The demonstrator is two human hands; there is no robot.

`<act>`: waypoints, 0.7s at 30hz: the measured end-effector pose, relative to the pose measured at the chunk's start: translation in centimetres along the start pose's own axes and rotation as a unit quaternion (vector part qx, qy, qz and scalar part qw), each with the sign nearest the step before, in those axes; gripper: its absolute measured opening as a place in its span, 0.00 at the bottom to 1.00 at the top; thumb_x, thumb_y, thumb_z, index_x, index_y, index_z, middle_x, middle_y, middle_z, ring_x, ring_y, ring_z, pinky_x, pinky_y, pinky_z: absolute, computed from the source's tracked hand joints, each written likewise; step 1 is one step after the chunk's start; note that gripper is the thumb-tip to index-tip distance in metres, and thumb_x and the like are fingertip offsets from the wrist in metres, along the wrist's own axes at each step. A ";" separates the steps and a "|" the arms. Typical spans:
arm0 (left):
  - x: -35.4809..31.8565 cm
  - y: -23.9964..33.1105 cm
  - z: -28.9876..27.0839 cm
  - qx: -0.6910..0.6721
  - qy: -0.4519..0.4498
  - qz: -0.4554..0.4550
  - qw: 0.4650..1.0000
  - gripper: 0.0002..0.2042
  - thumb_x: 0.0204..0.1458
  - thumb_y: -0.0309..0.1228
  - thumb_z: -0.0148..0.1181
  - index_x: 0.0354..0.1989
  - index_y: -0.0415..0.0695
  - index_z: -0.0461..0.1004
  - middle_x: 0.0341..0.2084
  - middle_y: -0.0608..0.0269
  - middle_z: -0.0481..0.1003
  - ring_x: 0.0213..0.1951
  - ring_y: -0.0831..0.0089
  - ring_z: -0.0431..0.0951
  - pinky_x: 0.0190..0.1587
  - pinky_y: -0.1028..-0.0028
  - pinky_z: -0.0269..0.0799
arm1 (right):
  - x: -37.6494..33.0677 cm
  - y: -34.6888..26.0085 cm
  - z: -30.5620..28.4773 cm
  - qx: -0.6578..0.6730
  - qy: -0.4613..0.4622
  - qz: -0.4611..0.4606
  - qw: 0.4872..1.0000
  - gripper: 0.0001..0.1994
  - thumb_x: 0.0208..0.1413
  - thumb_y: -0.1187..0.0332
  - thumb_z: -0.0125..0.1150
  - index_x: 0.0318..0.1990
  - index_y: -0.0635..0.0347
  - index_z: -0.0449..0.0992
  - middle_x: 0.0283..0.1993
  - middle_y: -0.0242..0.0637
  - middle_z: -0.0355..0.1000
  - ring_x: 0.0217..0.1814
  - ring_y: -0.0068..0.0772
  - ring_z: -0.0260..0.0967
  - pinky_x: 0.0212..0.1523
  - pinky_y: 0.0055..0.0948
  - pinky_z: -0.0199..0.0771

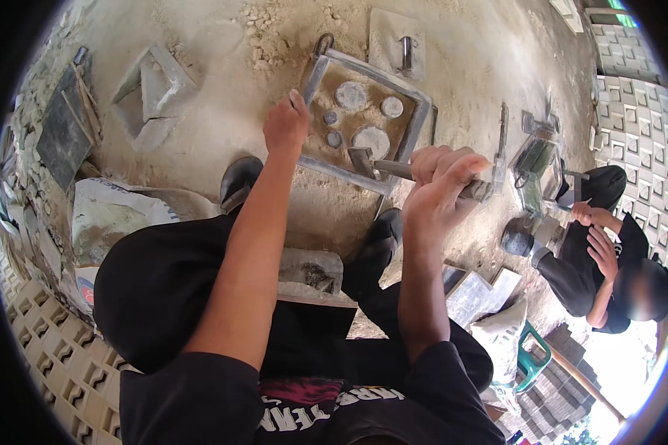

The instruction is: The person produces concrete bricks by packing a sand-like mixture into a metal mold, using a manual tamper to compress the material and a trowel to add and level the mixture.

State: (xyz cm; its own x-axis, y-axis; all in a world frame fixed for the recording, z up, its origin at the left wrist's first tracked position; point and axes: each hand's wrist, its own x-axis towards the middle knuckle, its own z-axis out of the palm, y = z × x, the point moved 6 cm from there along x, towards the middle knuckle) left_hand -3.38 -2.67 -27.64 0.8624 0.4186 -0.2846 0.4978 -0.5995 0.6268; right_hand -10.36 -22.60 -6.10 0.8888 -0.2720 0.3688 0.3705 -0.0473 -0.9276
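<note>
My right hand (441, 182) is wrapped round the handle of a hammer (393, 170). The hammer's blocky head hangs over the near right part of a square grey metal mould frame (349, 176). Brown, sandy material fills the frame, and several round grey discs (369, 141) of different sizes are set in it. Beside the frame's left edge is my left hand (287, 122), its fingers curled closed and the thumb on top. Whatever it may hold is hidden, and I cannot tell whether it touches the frame.
Beyond the frame lies a flat plate with an upright handle (407, 53). Broken slabs (156, 96) and a dark board (65, 130) lie left, near a white sack (119, 211). At right a person (608, 245) sits holding a hammer, beside another mould (536, 170) and stacked patterned blocks (638, 111).
</note>
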 end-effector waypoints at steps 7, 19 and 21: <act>0.1 -0.4 -0.1 -0.001 0.017 -0.007 1.000 0.30 0.62 0.49 0.33 0.35 0.36 0.79 0.32 0.38 0.77 0.40 0.39 0.76 0.47 0.50 0.69 | -1.0 -1.0 0.4 -0.075 0.112 0.004 0.991 0.22 0.69 0.52 0.39 0.26 0.57 0.58 0.23 0.29 0.59 0.25 0.17 0.53 0.27 0.20 0.54; 0.0 0.0 0.1 0.005 -0.027 -0.036 0.999 0.28 0.61 0.49 0.34 0.37 0.40 0.79 0.33 0.41 0.78 0.40 0.42 0.77 0.46 0.52 0.71 | 1.5 0.4 1.2 -0.117 0.096 -0.029 0.988 0.18 0.67 0.57 0.47 0.28 0.60 0.62 0.22 0.30 0.62 0.24 0.17 0.55 0.25 0.21 0.57; 0.1 -0.2 0.0 0.007 -0.023 -0.036 0.999 0.27 0.61 0.49 0.35 0.38 0.42 0.79 0.32 0.42 0.78 0.39 0.43 0.78 0.46 0.52 0.72 | 2.8 1.0 1.3 -0.095 0.088 -0.026 0.991 0.18 0.67 0.58 0.48 0.27 0.60 0.62 0.20 0.29 0.62 0.20 0.16 0.56 0.21 0.20 0.58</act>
State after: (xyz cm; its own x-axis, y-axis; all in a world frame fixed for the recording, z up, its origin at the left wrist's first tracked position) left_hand -3.42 -2.50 -27.81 0.8278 0.4291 -0.3613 0.5591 -0.5790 0.5934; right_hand -7.16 -22.18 -5.95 0.8028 -0.4271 0.4161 0.3425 -0.2408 -0.9081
